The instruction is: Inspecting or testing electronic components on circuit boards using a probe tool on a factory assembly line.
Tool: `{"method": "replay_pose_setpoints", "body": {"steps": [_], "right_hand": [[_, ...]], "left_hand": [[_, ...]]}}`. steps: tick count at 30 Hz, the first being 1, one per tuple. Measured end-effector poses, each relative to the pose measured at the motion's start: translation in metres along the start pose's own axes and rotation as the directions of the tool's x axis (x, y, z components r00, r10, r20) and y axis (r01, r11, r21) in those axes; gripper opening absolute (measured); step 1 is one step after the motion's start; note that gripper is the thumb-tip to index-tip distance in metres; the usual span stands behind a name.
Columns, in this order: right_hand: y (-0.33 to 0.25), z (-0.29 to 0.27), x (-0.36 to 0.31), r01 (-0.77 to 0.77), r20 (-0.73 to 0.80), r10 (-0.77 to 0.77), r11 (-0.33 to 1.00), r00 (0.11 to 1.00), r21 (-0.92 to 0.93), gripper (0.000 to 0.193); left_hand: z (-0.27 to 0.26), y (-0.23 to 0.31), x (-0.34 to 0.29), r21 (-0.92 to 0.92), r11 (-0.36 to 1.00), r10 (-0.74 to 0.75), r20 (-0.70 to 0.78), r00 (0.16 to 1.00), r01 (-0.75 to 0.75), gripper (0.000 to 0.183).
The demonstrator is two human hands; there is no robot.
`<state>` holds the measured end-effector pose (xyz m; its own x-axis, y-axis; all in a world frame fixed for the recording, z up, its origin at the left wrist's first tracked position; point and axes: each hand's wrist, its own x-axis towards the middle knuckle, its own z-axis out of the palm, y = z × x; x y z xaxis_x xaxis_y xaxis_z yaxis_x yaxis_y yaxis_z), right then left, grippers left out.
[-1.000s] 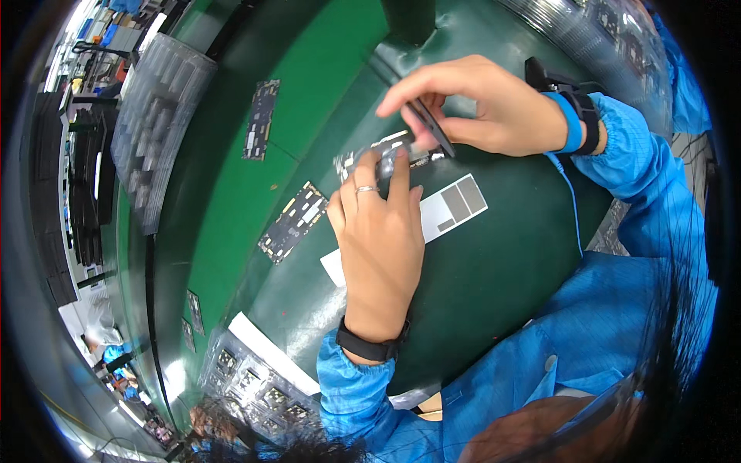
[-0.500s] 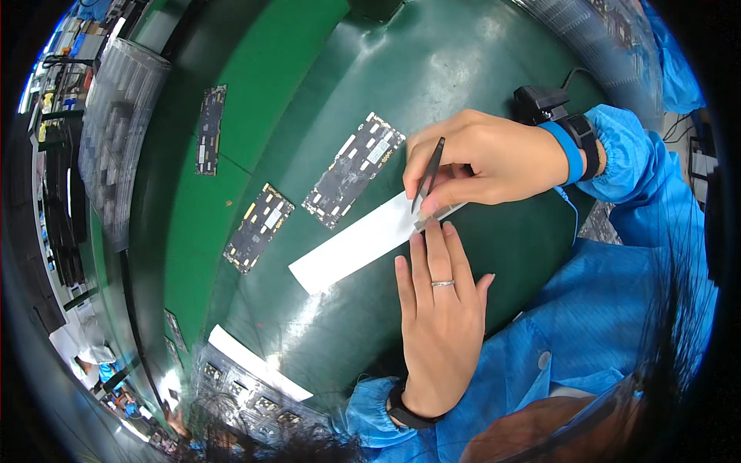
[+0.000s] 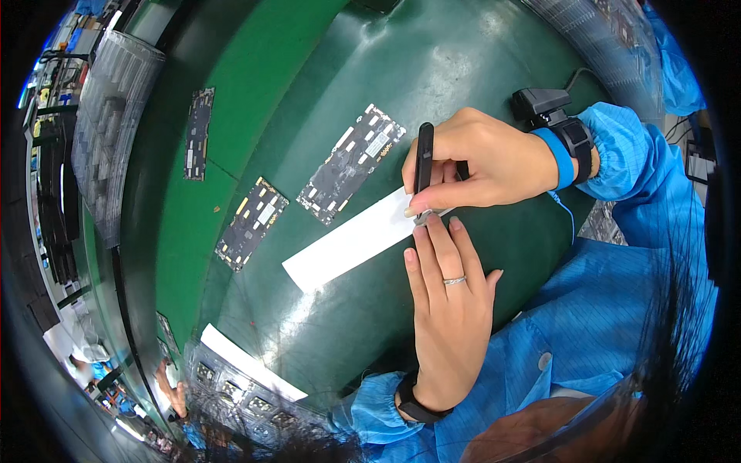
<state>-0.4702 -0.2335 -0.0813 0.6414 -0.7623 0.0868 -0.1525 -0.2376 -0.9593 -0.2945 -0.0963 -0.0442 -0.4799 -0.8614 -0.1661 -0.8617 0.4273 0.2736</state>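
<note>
My right hand [image 3: 490, 158] is closed around black tweezers [image 3: 424, 158], their tips low over a white paper-like strip [image 3: 340, 247]. My left hand [image 3: 454, 309] lies stretched out nearer to me, palm down, a ring on one finger. Its fingertips press at the strip's near edge, beside a small greyish piece [image 3: 422, 219] just under the tweezer tips. What that piece is I cannot make out. The strip's far right part is hidden behind my right hand. Left of the strip lie a larger dark circuit board [image 3: 351, 163] and a smaller circuit board [image 3: 252, 224].
Another circuit board [image 3: 198, 133] lies on the green strip at left. At lower left, a clear tray [image 3: 258, 405] holds parts beside a white strip [image 3: 251, 363]. Clear trays [image 3: 116, 131] are stacked far left. A blue cord [image 3: 570, 208] hangs from my right wristband. Someone's hand [image 3: 171, 390] shows at lower left.
The tweezers have turned more upright, and their tips have shifted slightly left. My left hand has slid a little to the right, fingertips still at the strip.
</note>
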Motion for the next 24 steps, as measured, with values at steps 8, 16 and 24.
{"method": "replay_pose_setpoints", "body": {"steps": [8, 16, 24], "right_hand": [[-0.007, -0.005, 0.003, -0.092, 0.019, 0.091, 0.993, 0.996, 0.067, 0.019], [0.018, -0.030, 0.076, -0.001, -0.116, 0.021, 0.986, 0.993, 0.165, 0.024], [0.017, -0.029, 0.087, -0.072, 0.056, 0.064, 0.987, 0.996, 0.146, 0.031]], "left_hand": [[-0.005, 0.001, 0.003, 0.005, 1.000, 0.002, -0.029, 1.000, -0.002, 0.079], [-0.012, -0.034, 0.060, -0.016, 0.996, -0.089, -0.276, 0.957, 0.088, 0.074], [-0.004, -0.030, 0.054, 0.000, 0.983, -0.178, -0.198, 0.964, 0.181, 0.084]]}}
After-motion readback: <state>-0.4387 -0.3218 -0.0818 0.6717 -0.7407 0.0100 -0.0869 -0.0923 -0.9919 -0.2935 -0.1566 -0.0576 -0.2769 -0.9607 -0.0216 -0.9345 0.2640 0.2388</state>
